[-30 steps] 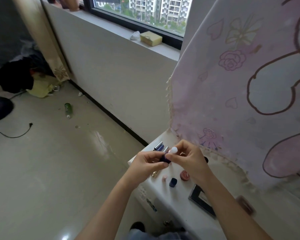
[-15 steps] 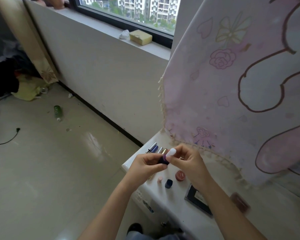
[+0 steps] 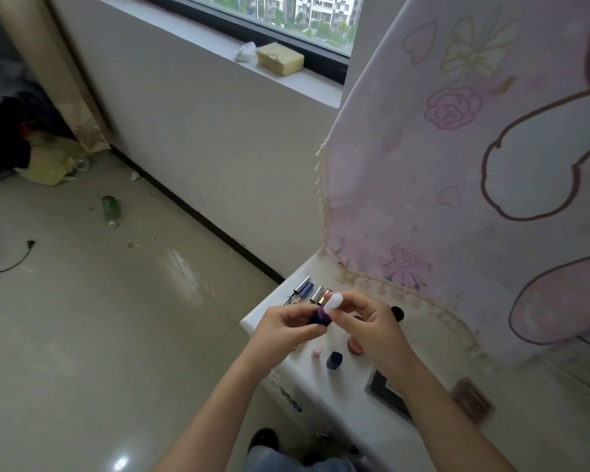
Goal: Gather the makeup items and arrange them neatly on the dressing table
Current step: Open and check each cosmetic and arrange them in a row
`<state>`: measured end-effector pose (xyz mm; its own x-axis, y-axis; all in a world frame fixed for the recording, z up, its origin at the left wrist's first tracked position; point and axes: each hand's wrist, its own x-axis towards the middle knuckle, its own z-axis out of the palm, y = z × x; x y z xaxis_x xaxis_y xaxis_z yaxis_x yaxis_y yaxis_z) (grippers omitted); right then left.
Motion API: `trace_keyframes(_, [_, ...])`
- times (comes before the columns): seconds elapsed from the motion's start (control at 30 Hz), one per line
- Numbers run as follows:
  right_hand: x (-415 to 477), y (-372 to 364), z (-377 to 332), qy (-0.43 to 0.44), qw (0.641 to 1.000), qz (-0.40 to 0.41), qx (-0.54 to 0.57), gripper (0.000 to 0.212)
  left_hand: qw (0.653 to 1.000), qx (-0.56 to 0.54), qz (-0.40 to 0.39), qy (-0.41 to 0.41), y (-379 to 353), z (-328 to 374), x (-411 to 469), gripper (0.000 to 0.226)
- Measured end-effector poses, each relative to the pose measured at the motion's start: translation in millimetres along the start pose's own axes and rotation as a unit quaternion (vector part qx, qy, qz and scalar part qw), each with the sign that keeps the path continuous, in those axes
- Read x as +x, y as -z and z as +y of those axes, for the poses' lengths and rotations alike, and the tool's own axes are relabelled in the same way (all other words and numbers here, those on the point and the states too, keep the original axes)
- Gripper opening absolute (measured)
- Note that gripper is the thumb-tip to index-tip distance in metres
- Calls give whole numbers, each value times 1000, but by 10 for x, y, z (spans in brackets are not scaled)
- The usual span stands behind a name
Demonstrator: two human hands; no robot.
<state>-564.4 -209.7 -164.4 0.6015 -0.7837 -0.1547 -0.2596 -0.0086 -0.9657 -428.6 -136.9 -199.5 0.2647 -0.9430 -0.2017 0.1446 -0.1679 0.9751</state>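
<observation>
Over the left end of the white dressing table [image 3: 334,386], my left hand [image 3: 286,327] grips a small dark purple tube [image 3: 321,316]. My right hand [image 3: 368,325] pinches its white cap [image 3: 332,303] at the top. Behind the hands lie several slim tubes [image 3: 304,289] in silver, blue and gold. Below the hands stand a small pink bottle [image 3: 316,351], a dark blue bottle [image 3: 333,360] and a round pink pot [image 3: 355,344]. A black compact [image 3: 387,390] and a brown palette [image 3: 470,400] lie further right. A black round cap [image 3: 397,313] shows beyond my right hand.
A pink patterned cloth [image 3: 474,182] hangs over the table's back. A green bottle [image 3: 110,209], a black cable [image 3: 11,260] and a yellow bag [image 3: 48,168] lie on the tiled floor at left. A sponge block [image 3: 280,57] sits on the window sill.
Both hands stay together on the purple tube and white cap. The view has shifted slightly; the items on the table have not moved.
</observation>
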Motion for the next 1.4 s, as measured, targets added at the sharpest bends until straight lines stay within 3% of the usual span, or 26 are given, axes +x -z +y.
trace_keyframes(0.13, [19, -20, 39, -7, 999, 36, 16, 15, 999, 30, -14, -9, 23, -66, 44, 33])
trace_keyframes(0.2, [34, 4, 99, -32, 994, 88, 53, 16, 992, 128, 7, -21, 83, -185, 98, 38])
trace_keyframes(0.27, [45, 78, 228, -58, 984, 159, 48, 16, 959, 270, 73, -36, 194, -375, 145, 39])
trace_keyframes(0.37, [29, 196, 476, -87, 967, 238, -7, 11, 901, 405, 154, -7, 376, -729, 197, 60])
trace_keyframes(0.47, [25, 195, 733, -110, 957, 264, -52, 10, 863, 483, 144, 49, 497, -989, 263, 44])
trace_keyframes(1.0, [476, 28, 1158, -184, 941, 258, -122, 10, 835, 540, 84, 64, 645, -1388, 269, 51])
trace_keyframes(1.13, [521, -1, 1176, -187, 942, 250, -121, 11, 817, 569, 54, 71, 637, -1438, 272, 56])
trace_keyframes(1.27, [555, -30, 1166, -182, 945, 243, -123, 6, 778, 623, 39, 74, 633, -1497, 263, 70])
trace_keyframes(1.4, [572, -50, 1232, -189, 941, 235, -154, 14, 758, 650, 21, 58, 626, -1485, 250, 76])
